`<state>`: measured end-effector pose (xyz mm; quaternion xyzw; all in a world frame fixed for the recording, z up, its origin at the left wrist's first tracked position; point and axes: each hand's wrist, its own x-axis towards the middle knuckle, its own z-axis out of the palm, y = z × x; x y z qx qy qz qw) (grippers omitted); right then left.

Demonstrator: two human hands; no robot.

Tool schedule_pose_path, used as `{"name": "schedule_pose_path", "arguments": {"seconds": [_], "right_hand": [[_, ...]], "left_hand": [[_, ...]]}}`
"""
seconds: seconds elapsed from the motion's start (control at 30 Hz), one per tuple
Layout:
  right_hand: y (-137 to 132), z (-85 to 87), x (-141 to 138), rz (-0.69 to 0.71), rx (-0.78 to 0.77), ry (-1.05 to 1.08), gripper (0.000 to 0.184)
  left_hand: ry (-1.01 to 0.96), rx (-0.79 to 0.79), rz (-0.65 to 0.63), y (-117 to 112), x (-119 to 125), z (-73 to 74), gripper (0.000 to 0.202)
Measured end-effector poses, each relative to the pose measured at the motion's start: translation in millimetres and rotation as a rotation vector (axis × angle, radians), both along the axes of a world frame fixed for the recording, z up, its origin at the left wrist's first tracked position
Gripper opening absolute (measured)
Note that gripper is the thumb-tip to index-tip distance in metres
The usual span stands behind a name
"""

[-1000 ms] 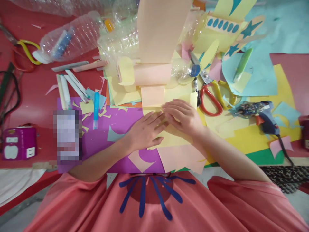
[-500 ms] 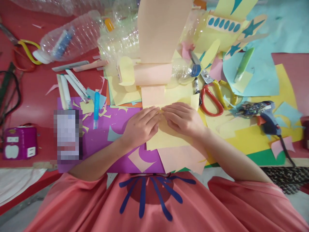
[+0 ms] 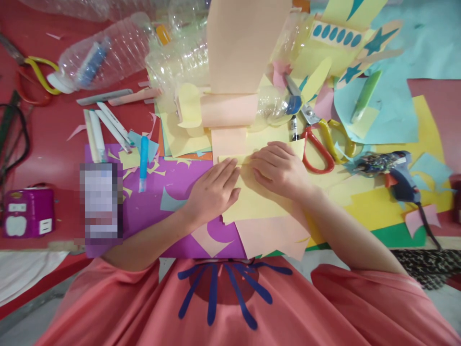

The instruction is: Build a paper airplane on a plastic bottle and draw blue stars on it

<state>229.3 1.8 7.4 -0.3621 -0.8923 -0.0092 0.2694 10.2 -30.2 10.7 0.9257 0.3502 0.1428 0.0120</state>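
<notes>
A pale yellow sheet of paper [image 3: 248,204] lies in front of me, with a narrow folded strip along its far edge. My left hand [image 3: 215,188] rests flat on its left side, fingers stretched towards the fold. On the right half, my right hand [image 3: 281,169] presses down at the fold with its fingers extended and slightly bent. Neither hand grips anything. Under the sheet's near edge shows a pink sheet [image 3: 273,235]. Just beyond the fold lies a bottle [image 3: 275,105] with a blue cap, wrapped in pink paper [image 3: 230,109].
Red-and-yellow scissors [image 3: 319,151] and a blue glue gun [image 3: 401,180] lie to the right. Leftward are a phone [image 3: 101,202], several markers [image 3: 95,137], a purple sheet [image 3: 147,218] with scraps, and a purple apple-marked box [image 3: 29,212]. Clear plastic bottles [image 3: 118,53] lie at the back.
My right hand has shifted slightly right and away from me along the fold, widening the gap between my hands. The yellow sheet has turned a little; its folded strip shows more.
</notes>
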Motion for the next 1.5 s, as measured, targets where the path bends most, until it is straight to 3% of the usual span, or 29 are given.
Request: {"name": "schedule_pose_path", "arguments": {"seconds": [0.2, 0.47, 0.63, 0.73, 0.93, 1.1, 1.5], "right_hand": [[-0.2, 0.2, 6.6, 0.083, -0.074, -0.026, 0.019], [-3.7, 1.6, 3.0, 0.069, -0.149, -0.029, 0.02], [-3.7, 3.6, 3.2, 0.082, -0.061, -0.032, 0.019], [-4.2, 4.1, 3.6, 0.085, -0.084, -0.032, 0.019], [-4.6, 7.0, 5.2, 0.048, -0.184, -0.047, 0.023], [-13.1, 9.0, 16.7, -0.015, -0.139, -0.124, 0.024], [-52.3, 8.5, 25.7, -0.222, -0.173, -0.235, 0.053]], "left_hand": [[0.047, -0.04, 0.013, -4.4, 3.0, 1.2, 0.042], [0.102, -0.108, 0.022, -11.0, 5.4, -2.4, 0.053], [0.104, -0.134, 0.032, -12.8, 5.9, -4.5, 0.055], [0.108, -0.153, 0.031, -13.3, 5.9, -4.5, 0.054], [0.133, -0.149, 0.04, -13.8, 6.7, -3.8, 0.054], [0.151, -0.16, 0.045, -13.1, 7.5, -3.9, 0.054], [0.149, -0.111, 0.023, -12.8, 7.0, -2.1, 0.054]]}}
